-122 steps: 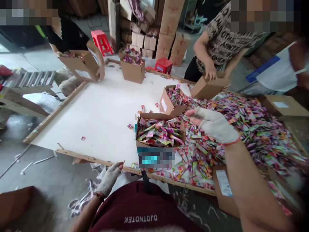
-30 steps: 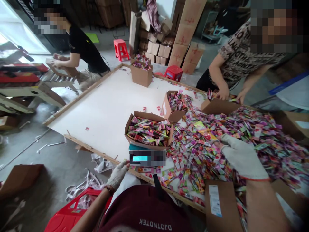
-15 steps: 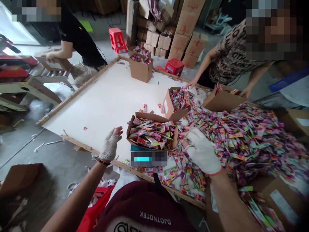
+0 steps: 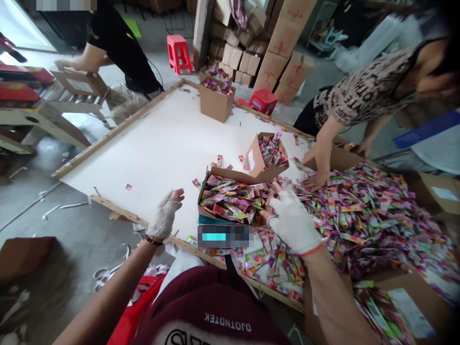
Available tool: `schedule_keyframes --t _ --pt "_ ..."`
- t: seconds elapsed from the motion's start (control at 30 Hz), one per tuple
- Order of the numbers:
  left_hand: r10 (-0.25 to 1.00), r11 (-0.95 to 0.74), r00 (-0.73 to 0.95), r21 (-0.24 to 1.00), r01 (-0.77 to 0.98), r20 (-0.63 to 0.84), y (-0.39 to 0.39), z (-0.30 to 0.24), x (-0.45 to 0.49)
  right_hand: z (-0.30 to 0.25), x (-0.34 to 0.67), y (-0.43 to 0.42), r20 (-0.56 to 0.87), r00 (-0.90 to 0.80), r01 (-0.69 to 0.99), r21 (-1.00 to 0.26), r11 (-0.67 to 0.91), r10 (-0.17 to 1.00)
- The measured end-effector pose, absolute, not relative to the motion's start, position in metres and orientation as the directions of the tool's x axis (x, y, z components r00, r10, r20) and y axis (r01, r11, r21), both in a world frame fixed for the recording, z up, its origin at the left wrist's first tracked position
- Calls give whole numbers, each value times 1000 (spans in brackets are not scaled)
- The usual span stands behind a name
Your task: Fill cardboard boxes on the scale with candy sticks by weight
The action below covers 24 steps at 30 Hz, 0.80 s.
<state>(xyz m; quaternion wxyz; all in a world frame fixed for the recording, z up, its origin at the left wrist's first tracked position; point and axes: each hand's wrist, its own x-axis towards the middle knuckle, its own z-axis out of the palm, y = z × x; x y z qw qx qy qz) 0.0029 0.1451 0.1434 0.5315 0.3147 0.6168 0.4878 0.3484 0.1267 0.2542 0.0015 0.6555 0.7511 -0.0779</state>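
The box (image 4: pixel 237 175) at centre is filled near its rim; loose packets (image 4: pixel 362 211) are left heaped at right — left hand (image 4: pixel 163 215) held open, any grip by the right hand (image 4: pixel 295 223) unclear.

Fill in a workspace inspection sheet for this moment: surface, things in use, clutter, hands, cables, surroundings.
Surface: white table, wooden rim; loose packets heaped at right.
Things in use: packet-filled carton on a device with a lit display.
Clutter: white strips on the floor.
Hands: gloved left hand open, left of the carton; gloved right hand at its right end, grip unclear.
Cables: thin dark cord, apparently, behind the black-clad co-worker.
Surroundings: patterned-shirt co-worker, red stools, stacked boxes.
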Motion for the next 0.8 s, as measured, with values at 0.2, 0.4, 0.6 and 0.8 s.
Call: schedule_keyframes --t 0.2,0.4,0.6,0.8 --pt "975 150 -156 987 -60 -157 156 169 36 253 338 131 -316 -115 986 82 148 942" --pt "985 166 -37 985 -52 -168 161 179 62 240 334 136 -259 -147 976 118 182 955" --pt "963 252 -111 967 44 -246 169 159 68 248 354 133 -151 -173 983 37 180 973" --pt "960 267 -95 963 43 -262 173 143 69 235 333 141 -276 -105 993 18 114 955"
